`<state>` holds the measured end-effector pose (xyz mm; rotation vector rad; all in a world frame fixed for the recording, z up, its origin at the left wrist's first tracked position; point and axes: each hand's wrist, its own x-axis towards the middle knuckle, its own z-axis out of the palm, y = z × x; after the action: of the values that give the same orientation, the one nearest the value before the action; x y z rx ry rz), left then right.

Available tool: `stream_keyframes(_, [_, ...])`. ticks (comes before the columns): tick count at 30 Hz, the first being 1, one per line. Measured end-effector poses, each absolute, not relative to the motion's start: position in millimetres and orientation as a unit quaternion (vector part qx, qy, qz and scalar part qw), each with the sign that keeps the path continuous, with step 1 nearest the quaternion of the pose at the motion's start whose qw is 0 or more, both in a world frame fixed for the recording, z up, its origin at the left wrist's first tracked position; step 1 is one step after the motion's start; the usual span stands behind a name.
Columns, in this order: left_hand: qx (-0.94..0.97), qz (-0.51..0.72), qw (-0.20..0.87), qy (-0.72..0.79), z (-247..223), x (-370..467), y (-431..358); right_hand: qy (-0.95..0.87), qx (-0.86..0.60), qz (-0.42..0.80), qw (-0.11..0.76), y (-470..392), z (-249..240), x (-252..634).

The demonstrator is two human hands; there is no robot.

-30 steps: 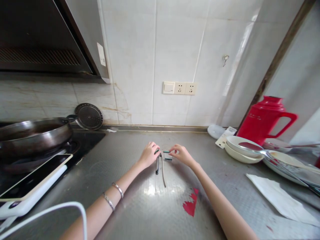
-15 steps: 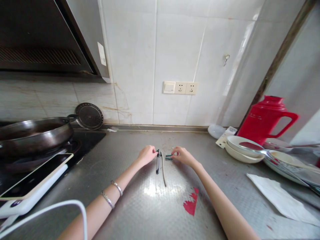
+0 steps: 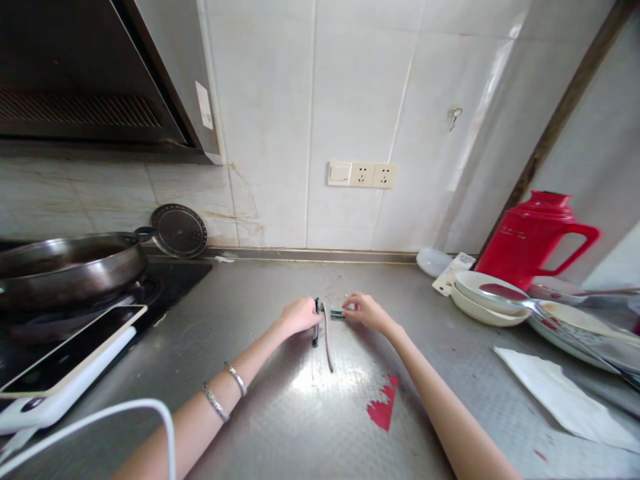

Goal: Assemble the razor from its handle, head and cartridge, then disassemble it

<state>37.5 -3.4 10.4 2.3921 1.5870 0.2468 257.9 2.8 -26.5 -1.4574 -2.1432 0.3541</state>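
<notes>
My left hand (image 3: 300, 315) is closed at the fingertips around a thin black object (image 3: 315, 339) that looks like a pen and lies lengthwise on the metal counter. The fingers cover its middle. Just to the right, a thin, slightly curved beige strip (image 3: 329, 343) rests between my two hands, touched by neither. My right hand (image 3: 367, 311) has its thumb and fingertips pinched on the right end of a short dark green object (image 3: 337, 314). What kind of thing it is, I cannot make out.
A torn red scrap (image 3: 383, 408) lies nearer on the counter (image 3: 260, 420). At the left are a pan (image 3: 75, 267) on the stove, a phone (image 3: 75, 343) and a white cable (image 3: 167, 427). To the right stand bowls (image 3: 487, 312), a red thermos (image 3: 530, 237) and a white tissue (image 3: 565, 397).
My left hand has shifted slightly toward me along the black object, covering more of its middle. The right hand stays almost where it was, and the beige strip lies as before.
</notes>
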Motion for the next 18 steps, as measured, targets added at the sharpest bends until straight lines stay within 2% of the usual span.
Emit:
stream_keyframes(7, [0.818, 0.056, 0.108, 0.562, 13, 44, -13, -0.779, -0.542, 0.123, 0.289, 2, -23, 259])
stream_keyframes(18, [0.810, 0.025, 0.086, 0.580, 2, 46, -13, -0.782, -0.548, 0.109, 0.277, -1, -18, 256])
